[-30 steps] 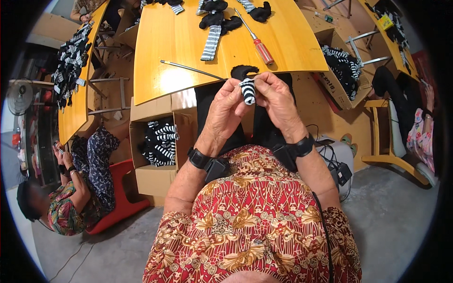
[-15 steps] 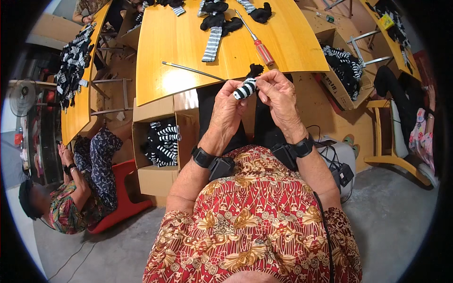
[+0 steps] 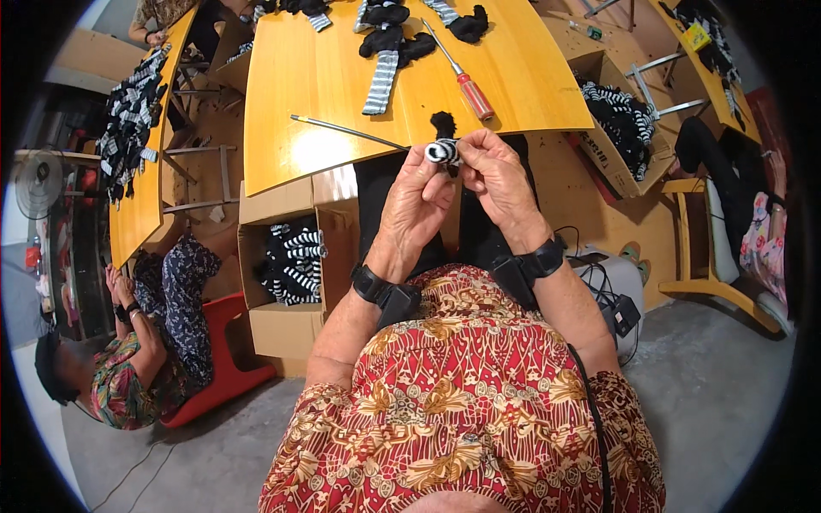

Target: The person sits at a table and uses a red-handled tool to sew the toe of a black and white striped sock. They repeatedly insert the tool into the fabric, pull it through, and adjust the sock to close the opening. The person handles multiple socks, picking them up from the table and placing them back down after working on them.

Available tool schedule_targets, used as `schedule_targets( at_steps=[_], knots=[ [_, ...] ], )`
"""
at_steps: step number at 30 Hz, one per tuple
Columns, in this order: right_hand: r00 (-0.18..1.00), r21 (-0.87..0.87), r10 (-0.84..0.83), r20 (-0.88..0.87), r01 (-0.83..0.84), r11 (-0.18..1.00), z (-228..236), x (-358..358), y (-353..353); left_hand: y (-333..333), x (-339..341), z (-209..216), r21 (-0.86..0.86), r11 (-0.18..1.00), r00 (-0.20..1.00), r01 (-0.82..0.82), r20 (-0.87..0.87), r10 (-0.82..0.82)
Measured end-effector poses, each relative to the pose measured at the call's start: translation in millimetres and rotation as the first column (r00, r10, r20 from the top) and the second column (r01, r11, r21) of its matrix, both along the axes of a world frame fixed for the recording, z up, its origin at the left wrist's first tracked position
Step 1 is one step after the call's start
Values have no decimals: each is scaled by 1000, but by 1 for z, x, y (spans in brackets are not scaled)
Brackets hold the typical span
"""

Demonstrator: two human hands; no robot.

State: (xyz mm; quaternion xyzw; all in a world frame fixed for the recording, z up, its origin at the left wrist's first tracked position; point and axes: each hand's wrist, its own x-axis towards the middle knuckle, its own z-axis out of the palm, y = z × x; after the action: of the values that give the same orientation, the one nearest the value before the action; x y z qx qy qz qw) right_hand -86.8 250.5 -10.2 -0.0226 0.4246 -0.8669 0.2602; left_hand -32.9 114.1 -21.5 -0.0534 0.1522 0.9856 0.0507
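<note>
Head view: a striped black-and-white knit piece [image 3: 445, 154] is pinched in the fingers of both the left hand [image 3: 412, 198] and the right hand [image 3: 496, 175], its black end [image 3: 443, 125] pointing away from them. Beyond the hands lies a red-handled screwdriver [image 3: 475, 96]; leftward stands an open cardboard box [image 3: 284, 332].

Socks [image 3: 382, 81] lie toward the far side of the counter [image 3: 299, 85]; a screwdriver [image 3: 475, 96] points in among them. Left of it, a rod [image 3: 346, 131] reaches the near edge. One sock [image 3: 443, 152] sits between left grip [image 3: 412, 201] and right grip [image 3: 505, 184]. Left box [image 3: 285, 333] and right box [image 3: 611, 164] hold socks.
</note>
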Motion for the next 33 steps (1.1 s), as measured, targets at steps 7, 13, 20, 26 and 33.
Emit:
schedule_targets(
  at_steps=[7, 13, 20, 26, 33],
  knots=[
    [998, -44, 49, -50, -51, 998, 10, 8, 3, -11, 10, 23, -258, 961, 984, 98, -119, -132],
    [987, 81, 96, -127, -86, 993, 18, 5, 10, -9, 8, 19, -475, 880, 1000, -11, -14, 5],
    [760, 359, -92, -643, 405, 841, 12, 11, -6, 0, 3, 17, -504, 858, 989, -97, 49, 141],
    [955, 283, -86, -283, 169, 944, 13, 6, -5, 2, 3, 9, -356, 929, 993, -103, 16, 116],
    [992, 64, -89, -89, 95, 993, 9, 2, -1, 5, 7, 18, -270, 961, 993, 58, -79, -83]
  ],
)
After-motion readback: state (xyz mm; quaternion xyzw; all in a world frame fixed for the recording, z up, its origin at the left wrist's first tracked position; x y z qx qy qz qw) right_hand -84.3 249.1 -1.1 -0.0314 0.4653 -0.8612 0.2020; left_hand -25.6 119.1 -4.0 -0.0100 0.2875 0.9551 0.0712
